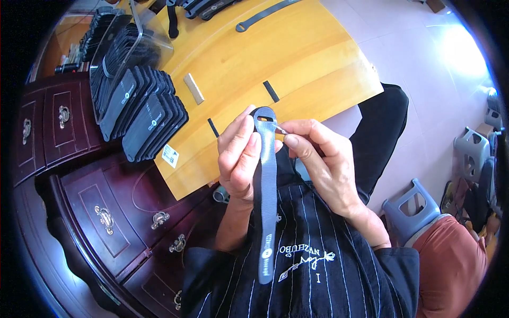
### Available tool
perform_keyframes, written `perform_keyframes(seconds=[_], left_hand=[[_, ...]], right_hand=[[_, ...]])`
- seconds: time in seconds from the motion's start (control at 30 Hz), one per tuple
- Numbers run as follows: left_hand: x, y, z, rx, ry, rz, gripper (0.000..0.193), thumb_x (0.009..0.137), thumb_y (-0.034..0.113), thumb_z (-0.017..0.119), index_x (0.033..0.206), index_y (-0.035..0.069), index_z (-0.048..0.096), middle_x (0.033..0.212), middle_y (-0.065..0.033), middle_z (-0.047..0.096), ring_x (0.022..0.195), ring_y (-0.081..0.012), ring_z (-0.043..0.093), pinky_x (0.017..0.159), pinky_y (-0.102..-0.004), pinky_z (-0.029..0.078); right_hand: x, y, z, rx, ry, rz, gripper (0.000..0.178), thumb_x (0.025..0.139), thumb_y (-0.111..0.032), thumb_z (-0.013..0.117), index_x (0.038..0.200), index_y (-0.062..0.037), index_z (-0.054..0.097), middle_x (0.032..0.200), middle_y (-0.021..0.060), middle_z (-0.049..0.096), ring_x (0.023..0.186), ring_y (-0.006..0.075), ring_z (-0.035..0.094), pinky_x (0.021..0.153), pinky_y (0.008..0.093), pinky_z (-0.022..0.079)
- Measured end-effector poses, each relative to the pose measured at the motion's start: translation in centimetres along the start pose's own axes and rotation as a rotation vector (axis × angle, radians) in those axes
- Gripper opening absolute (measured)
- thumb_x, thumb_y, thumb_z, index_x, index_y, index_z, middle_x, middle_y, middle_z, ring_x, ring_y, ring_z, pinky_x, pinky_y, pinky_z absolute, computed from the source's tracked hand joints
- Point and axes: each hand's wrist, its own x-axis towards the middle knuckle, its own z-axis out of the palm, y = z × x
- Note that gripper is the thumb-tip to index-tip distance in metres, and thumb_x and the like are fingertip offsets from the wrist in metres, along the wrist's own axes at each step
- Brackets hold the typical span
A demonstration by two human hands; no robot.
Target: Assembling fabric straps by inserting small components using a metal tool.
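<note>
My left hand (237, 153) is closed on a grey-black hook-and-loop cable strap (268, 196), gripping it near its rounded, slotted head. The strap's long tail hangs toward me over my dark striped shirt, pale print near its end. My right hand (327, 167) pinches a small, thin metal tool (282, 130) between thumb and forefinger. Its tip is at the strap's edge, just beside the slot; its exact kind is too small to tell. Both hands are above the near edge of the yellow wooden board (233, 69).
Two short black strips (271, 91) (213, 127), a tan strip (194, 88) and a white label (170, 156) lie on the board. Another strap (265, 16) is at its far edge. Stacked black pouches (154, 127) stand left, beside dark drawers (101, 212). A grey stool (411, 209) and another person (450, 265) are at right.
</note>
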Motion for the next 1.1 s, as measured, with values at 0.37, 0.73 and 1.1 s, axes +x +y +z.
perform_keyframes(seconds=[0.37, 0.73, 1.1], left_hand=[[0.6, 0.3, -0.8, -0.260, -0.187, -0.350, 0.034, 0.079, 0.013, 0.073, 0.102, -0.005, 0.056, 0.105, -0.0200, 0.062, 0.100, -0.0269, 0.060, 0.087, -0.0325, 0.047], [0.0, 1.1, 0.1, -1.251, 0.076, -1.124, 0.028, 0.086, 0.004, 0.065, 0.110, 0.001, 0.050, 0.112, -0.0123, 0.055, 0.102, -0.0193, 0.057, 0.093, -0.0335, 0.046], [0.5, 1.1, -0.7, -1.159, -0.360, -1.174, 0.027, 0.082, -0.004, 0.067, 0.106, -0.005, 0.054, 0.093, -0.0104, 0.062, 0.084, -0.0151, 0.063, 0.076, -0.0254, 0.052]], right_hand=[[1.5, 1.2, -1.0, -0.337, 0.137, -0.318, 0.022, 0.086, -0.014, 0.063, 0.107, -0.0092, 0.062, 0.080, 0.0069, 0.063, 0.065, 0.0201, 0.062, 0.056, 0.0273, 0.049], [1.3, -2.0, -2.8, -0.435, -0.095, -0.261, 0.014, 0.083, -0.010, 0.065, 0.096, -0.0055, 0.066, 0.074, 0.0094, 0.061, 0.068, 0.0217, 0.064, 0.059, 0.0298, 0.049], [1.0, -1.2, -4.8, -0.427, -0.121, -0.200, 0.014, 0.085, -0.015, 0.065, 0.091, -0.0021, 0.067, 0.074, 0.0083, 0.066, 0.068, 0.0161, 0.066, 0.060, 0.0267, 0.050]])
